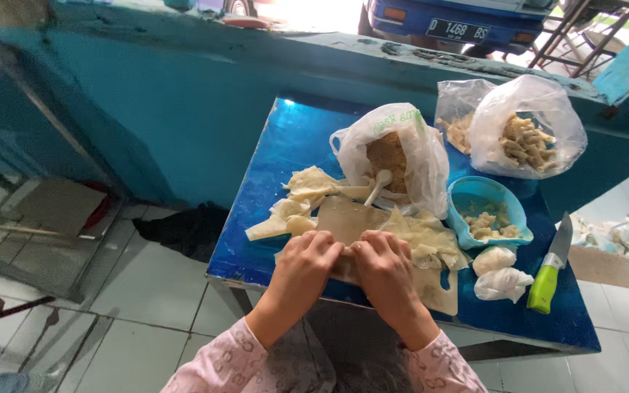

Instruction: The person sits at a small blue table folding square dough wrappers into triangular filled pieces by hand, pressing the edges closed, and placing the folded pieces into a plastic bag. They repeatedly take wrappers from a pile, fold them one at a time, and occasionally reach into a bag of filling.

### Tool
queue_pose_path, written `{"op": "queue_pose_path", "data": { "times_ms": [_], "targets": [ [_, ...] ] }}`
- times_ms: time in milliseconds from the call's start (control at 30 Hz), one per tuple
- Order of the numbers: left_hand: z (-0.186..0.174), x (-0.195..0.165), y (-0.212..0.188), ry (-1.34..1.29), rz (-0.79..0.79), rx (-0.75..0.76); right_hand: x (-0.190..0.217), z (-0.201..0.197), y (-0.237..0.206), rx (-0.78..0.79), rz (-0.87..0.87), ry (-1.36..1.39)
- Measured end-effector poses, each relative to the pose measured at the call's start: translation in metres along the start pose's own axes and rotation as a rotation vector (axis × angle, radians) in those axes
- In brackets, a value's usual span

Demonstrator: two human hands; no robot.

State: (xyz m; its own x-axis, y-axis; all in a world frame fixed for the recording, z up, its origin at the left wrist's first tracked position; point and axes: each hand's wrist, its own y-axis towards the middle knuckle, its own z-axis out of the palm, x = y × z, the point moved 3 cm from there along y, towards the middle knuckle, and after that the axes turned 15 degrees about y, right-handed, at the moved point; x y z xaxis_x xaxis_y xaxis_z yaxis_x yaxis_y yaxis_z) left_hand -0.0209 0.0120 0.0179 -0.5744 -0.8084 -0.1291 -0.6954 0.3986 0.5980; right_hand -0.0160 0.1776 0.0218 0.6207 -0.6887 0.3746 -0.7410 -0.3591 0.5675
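Observation:
My left hand (306, 263) and my right hand (385, 263) meet fingertip to fingertip over a pale dough wrapper, pinching it together on a beige cutting board (343, 217). The wrapper is almost hidden under my fingers. Loose wrappers (307, 191) lie in a heap just beyond my hands. A white plastic bag of brown filling (394, 156) stands behind them with a white spoon (378, 185) leaning out of it.
A blue bowl (505, 198) of small pale pieces sits right of the board. Two white bundles (502, 275) and a green-handled knife (550, 271) lie at the table's (285, 145) right. Clear bags of fried snacks (525, 131) stand at the back.

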Motion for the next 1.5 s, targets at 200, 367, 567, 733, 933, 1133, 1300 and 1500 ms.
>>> {"op": "queue_pose_path", "data": {
  "times_ms": [200,367,567,733,933,1133,1300,1500],
  "targets": [
    [0.026,0.002,-0.005,0.181,0.019,-0.005,0.005,-0.006,-0.005,0.030,-0.034,-0.139],
    [0.022,-0.001,-0.004,0.177,-0.008,-0.019,0.004,-0.016,0.007,0.048,-0.094,-0.097],
    [0.006,0.014,-0.010,0.192,-0.157,-0.152,0.003,-0.007,0.021,0.139,-0.111,-0.113],
    [-0.008,0.046,-0.012,0.250,-0.307,-0.259,0.004,-0.001,0.031,0.144,-0.202,-0.128],
    [-0.005,0.057,-0.014,0.202,-0.407,-0.213,0.002,-0.002,0.042,0.170,-0.161,-0.171],
    [0.000,0.072,-0.013,0.156,-0.453,-0.118,-0.083,-0.105,0.066,-0.418,-0.171,-0.018],
    [0.003,0.073,-0.006,0.161,-0.438,-0.104,-0.196,-0.216,0.064,-0.886,0.160,-0.029],
    [0.000,0.071,0.006,0.162,-0.426,-0.099,-0.273,-0.210,0.083,-0.650,0.403,-0.554]
  ]
}}
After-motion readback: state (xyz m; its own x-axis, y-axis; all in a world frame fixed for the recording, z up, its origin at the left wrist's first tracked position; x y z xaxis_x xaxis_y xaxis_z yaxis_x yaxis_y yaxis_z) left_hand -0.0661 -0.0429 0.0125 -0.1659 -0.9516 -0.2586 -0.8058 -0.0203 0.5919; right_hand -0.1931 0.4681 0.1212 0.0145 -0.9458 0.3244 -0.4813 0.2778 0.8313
